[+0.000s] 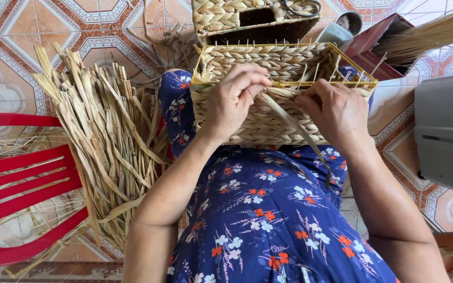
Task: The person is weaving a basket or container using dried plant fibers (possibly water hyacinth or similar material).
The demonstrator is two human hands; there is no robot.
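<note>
Basket (268, 68) on lap | left hand (233, 99), right hand (336, 110) pinch, apparently, straw strand (294, 128) at rim

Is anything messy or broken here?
Nothing looks broken. The left hand and right hand work on the basket. One loose strand dangles from it, and dry straw lies scattered over the tiled floor.

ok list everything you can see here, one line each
woven basket: one, tan on a yellow wire frame, on the lap
loose strand: one, tan, trailing from the basket front
dried fibre bundle: one heap, straw-coloured, floor beside the chair
plastic chair: one, red, left edge
second woven basket: one, tan, top centre
grey machine: one, right edge
tiled floor: patterned, orange and white
left hand: on the basket front
right hand: on the basket front, pinching the strand
</note>
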